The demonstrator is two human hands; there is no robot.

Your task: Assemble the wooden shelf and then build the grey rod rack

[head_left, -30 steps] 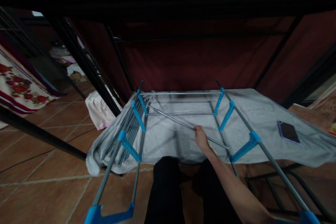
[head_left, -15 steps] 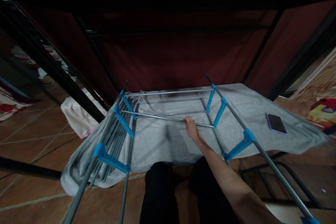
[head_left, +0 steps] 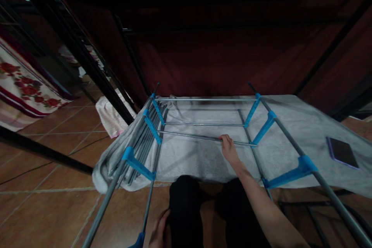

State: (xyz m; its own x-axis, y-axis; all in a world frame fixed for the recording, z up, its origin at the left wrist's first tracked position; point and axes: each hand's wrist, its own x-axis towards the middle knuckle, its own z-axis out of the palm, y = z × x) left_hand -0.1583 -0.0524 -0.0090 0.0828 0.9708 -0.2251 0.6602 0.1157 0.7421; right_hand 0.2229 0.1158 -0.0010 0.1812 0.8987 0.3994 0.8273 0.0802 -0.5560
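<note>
My right hand point(head_left: 229, 149) is closed around a thin grey metal rod point(head_left: 192, 136), right of the rod's middle. This rod spans a rack frame of grey tubes point(head_left: 290, 135) with blue plastic brackets. Its right end meets the lower end of a blue bracket point(head_left: 263, 128) on the right. Its left end lies by the lower part of the opposite blue bracket point(head_left: 152, 126); whether it is seated there I cannot tell. Low in the view, my left hand point(head_left: 159, 229) is beside my left knee, partly cut off, fingers loosely apart, with no object visible in it.
The frame stands over a grey cloth point(head_left: 186, 159). Several loose rods point(head_left: 142, 143) lie bundled on its left side. A phone point(head_left: 343, 152) rests on the cloth at right. Dark metal posts point(head_left: 78, 50) and a dark red curtain point(head_left: 217, 62) are behind; a striped cloth point(head_left: 113, 112) lies on the tiled floor.
The rod's left end has gone from near the top of the left bracket to its lower part. My left hand has entered at the bottom. The view has turned left.
</note>
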